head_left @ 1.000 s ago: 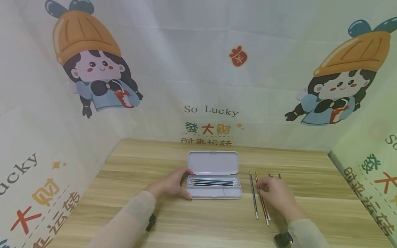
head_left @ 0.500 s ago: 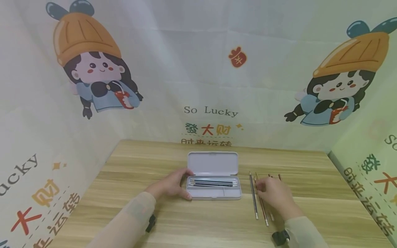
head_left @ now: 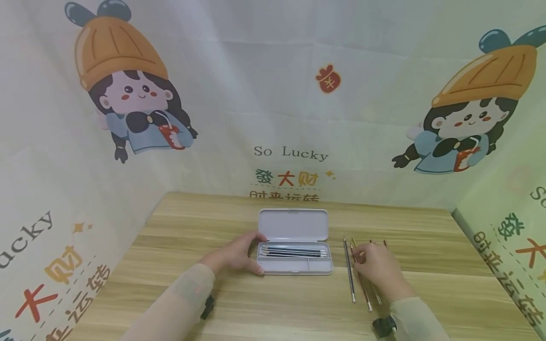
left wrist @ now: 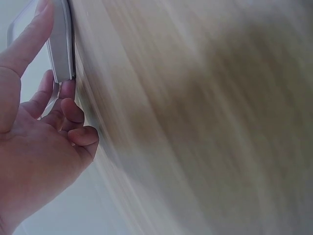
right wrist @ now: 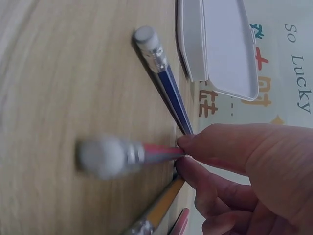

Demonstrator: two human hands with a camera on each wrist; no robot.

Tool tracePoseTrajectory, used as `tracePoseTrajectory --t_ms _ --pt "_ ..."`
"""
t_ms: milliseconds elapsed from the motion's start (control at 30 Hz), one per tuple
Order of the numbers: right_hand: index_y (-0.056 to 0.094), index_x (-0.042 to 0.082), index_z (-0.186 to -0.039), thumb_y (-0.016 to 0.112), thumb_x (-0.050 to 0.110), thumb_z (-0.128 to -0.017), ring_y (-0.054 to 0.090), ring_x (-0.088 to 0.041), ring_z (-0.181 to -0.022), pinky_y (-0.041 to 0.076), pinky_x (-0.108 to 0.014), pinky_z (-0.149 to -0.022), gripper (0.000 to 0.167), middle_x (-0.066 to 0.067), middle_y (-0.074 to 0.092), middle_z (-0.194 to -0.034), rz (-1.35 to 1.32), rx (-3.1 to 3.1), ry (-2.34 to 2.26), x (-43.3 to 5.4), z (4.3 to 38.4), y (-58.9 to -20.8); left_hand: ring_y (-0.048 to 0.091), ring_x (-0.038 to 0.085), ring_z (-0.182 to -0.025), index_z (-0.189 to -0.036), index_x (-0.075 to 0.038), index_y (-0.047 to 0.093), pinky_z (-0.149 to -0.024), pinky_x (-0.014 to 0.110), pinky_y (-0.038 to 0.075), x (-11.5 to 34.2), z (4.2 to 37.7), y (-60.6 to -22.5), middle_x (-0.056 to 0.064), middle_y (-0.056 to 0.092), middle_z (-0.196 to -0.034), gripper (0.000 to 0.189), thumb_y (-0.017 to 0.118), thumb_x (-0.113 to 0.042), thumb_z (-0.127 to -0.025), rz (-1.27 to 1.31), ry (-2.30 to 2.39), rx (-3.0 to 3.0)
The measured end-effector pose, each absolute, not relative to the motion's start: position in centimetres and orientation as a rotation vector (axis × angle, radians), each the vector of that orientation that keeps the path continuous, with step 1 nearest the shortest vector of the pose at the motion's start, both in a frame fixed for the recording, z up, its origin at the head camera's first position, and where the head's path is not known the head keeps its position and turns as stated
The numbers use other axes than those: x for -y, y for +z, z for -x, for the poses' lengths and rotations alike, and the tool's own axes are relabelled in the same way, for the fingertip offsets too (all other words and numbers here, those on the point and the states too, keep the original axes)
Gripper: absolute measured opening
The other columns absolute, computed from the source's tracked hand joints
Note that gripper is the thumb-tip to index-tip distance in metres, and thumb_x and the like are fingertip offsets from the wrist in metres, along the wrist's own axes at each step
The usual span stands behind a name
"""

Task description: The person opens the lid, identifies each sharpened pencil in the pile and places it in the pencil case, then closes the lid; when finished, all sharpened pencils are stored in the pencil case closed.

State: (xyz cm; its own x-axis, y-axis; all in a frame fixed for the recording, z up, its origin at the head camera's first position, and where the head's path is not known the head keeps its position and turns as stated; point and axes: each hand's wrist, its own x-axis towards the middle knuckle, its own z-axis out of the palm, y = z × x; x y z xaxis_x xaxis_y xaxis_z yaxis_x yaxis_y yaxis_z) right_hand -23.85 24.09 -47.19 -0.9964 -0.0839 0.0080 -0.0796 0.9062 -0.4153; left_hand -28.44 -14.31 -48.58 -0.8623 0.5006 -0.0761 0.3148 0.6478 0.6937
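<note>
An opened white pencil case [head_left: 277, 266] lies on the table, with several dark pencils [head_left: 294, 253] in its rear compartment. My left hand [head_left: 236, 253] holds the case's left end, thumb at the front corner and fingers at the back; in the left wrist view the fingertips [left wrist: 68, 88] meet the case's end. To the right of the case, my right hand [head_left: 379, 267] pinches a red pencil [right wrist: 164, 152] between thumb and index finger, its white eraser facing the camera. A blue pencil [right wrist: 171, 90] lies just left of it, and a yellow-orange pencil [right wrist: 164, 203] lies on its other side.
Beyond the right hand, the tips of further reddish pencils [head_left: 386, 243] show, their lengths mostly covered by the hand. The case lid [head_left: 293, 225] stands raised at the back. A printed cloth [head_left: 290, 118] hangs behind and beside the wooden table [head_left: 204, 213].
The eraser end of the yellow-orange pencil has swung to the right, away from the red pencil. My right wrist has shifted slightly left; the left hand and case stay put.
</note>
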Motion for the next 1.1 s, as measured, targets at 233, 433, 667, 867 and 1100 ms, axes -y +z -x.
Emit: tracePoseTrajectory --t_ms 233,433,667,867,1100 --pt "0.077 0.006 -0.102 0.078 0.006 -0.079 0.071 -0.021 -0.077 0.059 -0.042 -0.066 0.023 -0.007 0.077 -0.085 0.088 -3.080 -0.709 -23.90 23.79 -47.33 0.048 0.039 -0.139 -0.135 -0.005 0.054 -0.124 0.056 0.033 14.32 28.33 -48.39 0.019 0.056 -0.142 0.082 0.097 -0.020 -0.066 -0.648 1.033 -2.608" --pt "0.078 0.004 -0.100 0.078 0.007 -0.078 0.071 -0.021 -0.076 0.059 -0.042 -0.065 0.023 -0.008 0.077 -0.085 0.072 -3.110 -0.712 -23.73 23.68 -47.38 0.049 0.040 -0.139 -0.135 -0.004 0.054 -0.123 0.056 0.033 14.29 28.22 -48.17 0.019 0.057 -0.141 0.083 0.097 -0.019 -0.066 -0.643 1.031 -2.605" --pt "0.078 0.005 -0.101 0.081 0.013 -0.078 0.068 -0.019 -0.071 0.053 -0.035 -0.058 0.024 -0.006 0.076 -0.082 0.045 -3.110 -0.688 -23.74 23.55 -47.17 0.048 0.039 -0.139 -0.136 -0.004 0.054 -0.123 0.056 0.034 14.27 28.39 -48.43 0.019 0.056 -0.142 0.083 0.097 -0.021 -0.067 -0.649 1.023 -2.602" --pt "0.076 0.006 -0.103 0.082 0.015 -0.079 0.070 -0.020 -0.070 0.055 -0.036 -0.059 0.026 -0.008 0.078 -0.083 0.053 -3.126 -0.708 -24.05 23.39 -46.86 0.048 0.040 -0.139 -0.135 -0.005 0.053 -0.123 0.056 0.033 14.29 28.47 -48.55 0.019 0.056 -0.142 0.083 0.096 -0.021 -0.067 -0.649 1.032 -2.596" --pt "0.078 0.008 -0.104 0.083 0.015 -0.080 0.064 -0.013 -0.063 0.050 -0.030 -0.054 0.026 -0.002 0.076 -0.079 0.082 -3.106 -0.825 -23.96 23.34 -46.61 0.048 0.040 -0.140 -0.135 -0.005 0.054 -0.123 0.057 0.033 14.34 28.42 -48.58 0.019 0.056 -0.142 0.083 0.097 -0.021 -0.066 -0.646 1.031 -2.601"
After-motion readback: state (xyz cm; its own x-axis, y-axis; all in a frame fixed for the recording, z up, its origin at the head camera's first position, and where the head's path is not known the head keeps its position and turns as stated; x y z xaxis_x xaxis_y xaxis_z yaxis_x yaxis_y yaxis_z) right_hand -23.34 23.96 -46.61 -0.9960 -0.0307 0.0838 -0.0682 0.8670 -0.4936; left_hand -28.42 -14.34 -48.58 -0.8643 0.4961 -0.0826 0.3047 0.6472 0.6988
